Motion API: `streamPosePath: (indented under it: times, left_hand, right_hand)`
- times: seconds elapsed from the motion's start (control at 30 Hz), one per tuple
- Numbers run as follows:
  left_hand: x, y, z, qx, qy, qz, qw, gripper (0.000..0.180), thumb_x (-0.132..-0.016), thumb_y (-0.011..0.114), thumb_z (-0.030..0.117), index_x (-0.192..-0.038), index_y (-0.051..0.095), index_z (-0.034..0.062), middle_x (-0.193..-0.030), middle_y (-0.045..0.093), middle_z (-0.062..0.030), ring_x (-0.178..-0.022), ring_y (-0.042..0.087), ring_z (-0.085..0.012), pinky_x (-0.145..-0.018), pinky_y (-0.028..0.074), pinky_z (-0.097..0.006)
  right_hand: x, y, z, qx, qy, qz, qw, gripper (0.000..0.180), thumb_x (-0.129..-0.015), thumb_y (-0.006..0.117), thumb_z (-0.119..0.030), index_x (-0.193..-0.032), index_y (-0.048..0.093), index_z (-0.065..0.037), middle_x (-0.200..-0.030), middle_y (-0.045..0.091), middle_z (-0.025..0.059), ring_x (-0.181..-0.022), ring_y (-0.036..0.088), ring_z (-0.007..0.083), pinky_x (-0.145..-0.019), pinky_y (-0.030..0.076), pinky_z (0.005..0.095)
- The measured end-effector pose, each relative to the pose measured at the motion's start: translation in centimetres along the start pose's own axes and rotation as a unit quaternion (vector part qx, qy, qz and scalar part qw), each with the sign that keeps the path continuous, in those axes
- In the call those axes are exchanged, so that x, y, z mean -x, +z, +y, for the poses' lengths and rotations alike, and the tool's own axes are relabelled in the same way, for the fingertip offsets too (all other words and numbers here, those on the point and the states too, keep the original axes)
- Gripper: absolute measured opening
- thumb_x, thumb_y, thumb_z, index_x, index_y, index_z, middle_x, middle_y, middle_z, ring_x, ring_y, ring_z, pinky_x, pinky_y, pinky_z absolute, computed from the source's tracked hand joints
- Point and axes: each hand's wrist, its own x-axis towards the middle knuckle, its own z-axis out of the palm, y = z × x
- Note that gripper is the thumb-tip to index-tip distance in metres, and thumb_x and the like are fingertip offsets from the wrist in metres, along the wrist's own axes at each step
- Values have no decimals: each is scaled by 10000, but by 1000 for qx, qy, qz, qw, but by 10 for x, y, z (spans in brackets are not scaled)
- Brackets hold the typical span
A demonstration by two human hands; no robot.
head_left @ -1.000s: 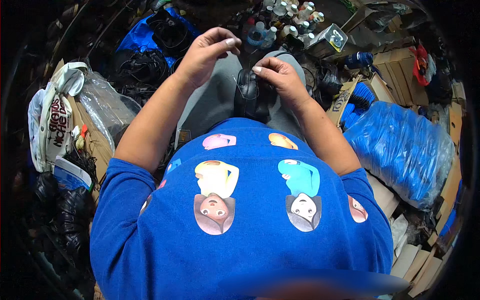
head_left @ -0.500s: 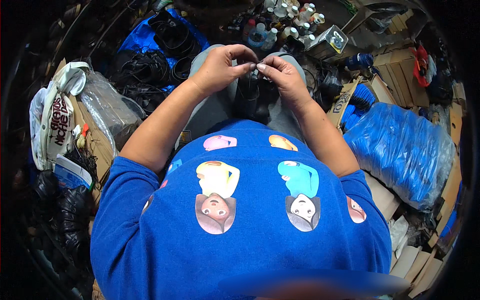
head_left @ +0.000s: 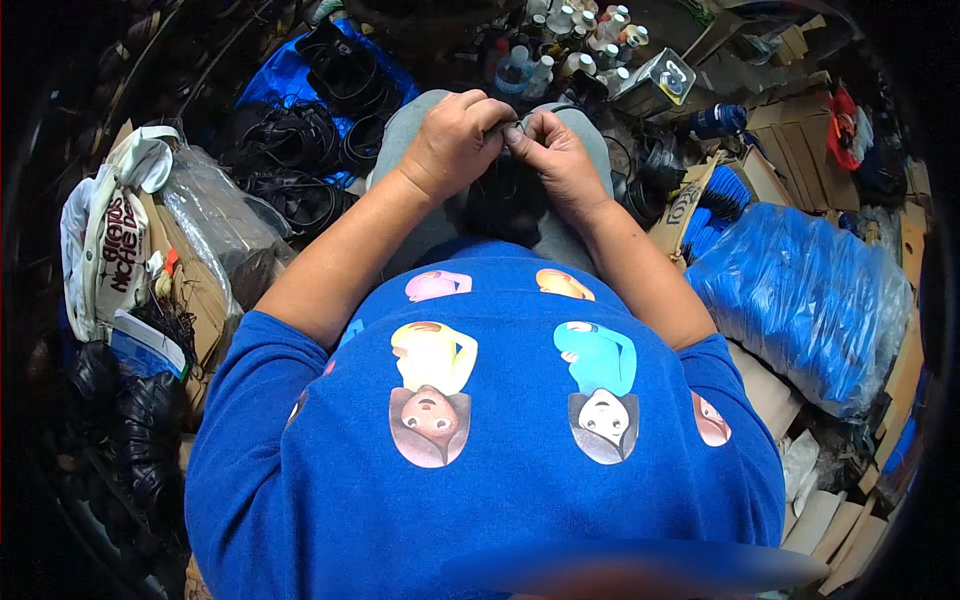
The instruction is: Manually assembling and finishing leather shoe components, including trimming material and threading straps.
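Over my grey-clad knees, my two hands meet with their fingertips almost touching. My left hand (head_left: 458, 143) has its fingers curled down and pinched, back of the hand up. My right hand (head_left: 560, 163) is pinched too, thumb against the bent forefinger. Between the fingertips shows a bit of a small, thin dark piece (head_left: 519, 127); its kind is too small to tell, and the fingers cover most of it. Below the hands, a dark area lies between my legs, its shape lost in shadow.
Black straps or cords (head_left: 285, 135) lie heaped at left on a blue sheet (head_left: 275, 75). Several bottles (head_left: 540, 78) stand ahead. At right are a plastic-wrapped blue bundle (head_left: 800, 305) and cardboard boxes (head_left: 795, 150). A white cloth bag (head_left: 110, 235) sits at far left.
My left hand has moved slightly right and turned over, its fingers now folded down where a gap showed between thumb and forefinger. My right hand stays close by, nearly in place.
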Motion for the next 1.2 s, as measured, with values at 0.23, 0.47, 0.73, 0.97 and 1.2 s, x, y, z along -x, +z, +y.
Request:
streamPosePath:
  times: [0.23,0.47,0.73,0.97,1.2]
  left_hand:
    - [4,8,-5,7,-10,22,1000,156,-657,642,35,-803,619,83,-762,596,-71,-713,582,-274,-654,459,-358]
    - [4,0,-5,-10,-19,12,1000,190,-675,637,-12,-853,631,56,-788,605,-104,-744,596,-290,-663,488,-339]
    - [9,-31,0,318,-293,-11,902,170,-791,675,28,-957,640,13,-863,648,-46,-745,583,-96,-678,487,-245]
    - [18,-28,-11,596,-361,58,715,170,-812,661,44,-975,616,23,-882,651,-83,-808,622,-157,-751,505,-283]
    - [13,-27,-10,386,-286,-44,876,205,-793,643,5,-994,659,45,-880,632,-63,-863,606,-180,-771,486,-285]
  right_hand:
    - [-3,2,6,9,-16,0,1000,294,-860,651,-200,-683,430,-123,-651,408,-78,-620,342,24,-528,282,201]
    - [-1,2,5,54,-25,9,998,233,-852,660,-196,-736,487,-91,-675,461,-64,-603,371,19,-515,304,193]
    - [18,-18,-26,205,-146,86,964,300,-775,682,-120,-1059,611,-58,-905,573,37,-779,553,104,-635,455,240]
    - [37,-3,-39,536,-240,-79,805,297,-666,664,-84,-950,675,-168,-827,573,51,-836,557,236,-786,376,356]
    - [42,-13,-32,524,-250,-81,810,162,-708,670,-121,-867,670,-151,-824,584,32,-812,569,226,-754,393,346]
